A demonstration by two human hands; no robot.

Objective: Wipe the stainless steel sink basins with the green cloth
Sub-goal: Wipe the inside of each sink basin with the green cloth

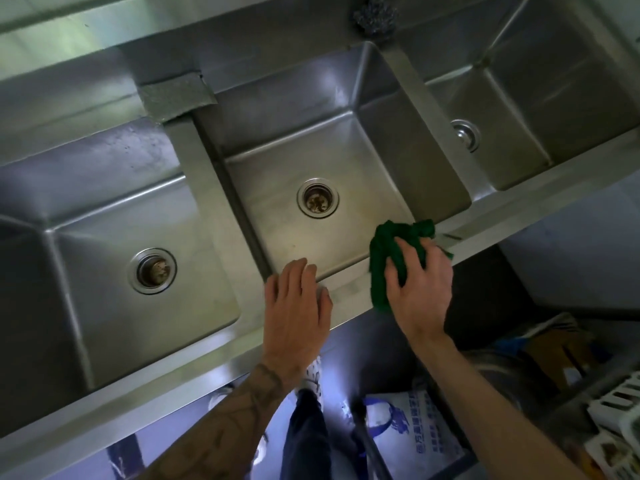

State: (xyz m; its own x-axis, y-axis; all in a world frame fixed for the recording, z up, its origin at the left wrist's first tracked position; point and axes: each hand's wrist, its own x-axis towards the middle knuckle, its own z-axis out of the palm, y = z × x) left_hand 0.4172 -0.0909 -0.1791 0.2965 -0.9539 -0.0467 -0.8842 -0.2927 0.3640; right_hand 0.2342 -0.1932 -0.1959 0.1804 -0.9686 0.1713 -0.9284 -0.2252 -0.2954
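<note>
Right hand [420, 289] presses green cloth [388, 251] on sink [214, 351] front rim.

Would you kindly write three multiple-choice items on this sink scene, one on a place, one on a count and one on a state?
1. Where is the green cloth?
A. in the left basin
B. at the front rim of the middle basin
C. on the back ledge

2. How many basins does the sink show?
A. two
B. three
C. four

3. What is the left hand doing?
A. resting flat and empty on the front rim
B. gripping the cloth
C. reaching into a drain

Answers: 1 B, the right hand presses the cloth on that rim. 2 B, three basins lie side by side. 3 A, its fingers lie spread on the steel, holding nothing.
</note>
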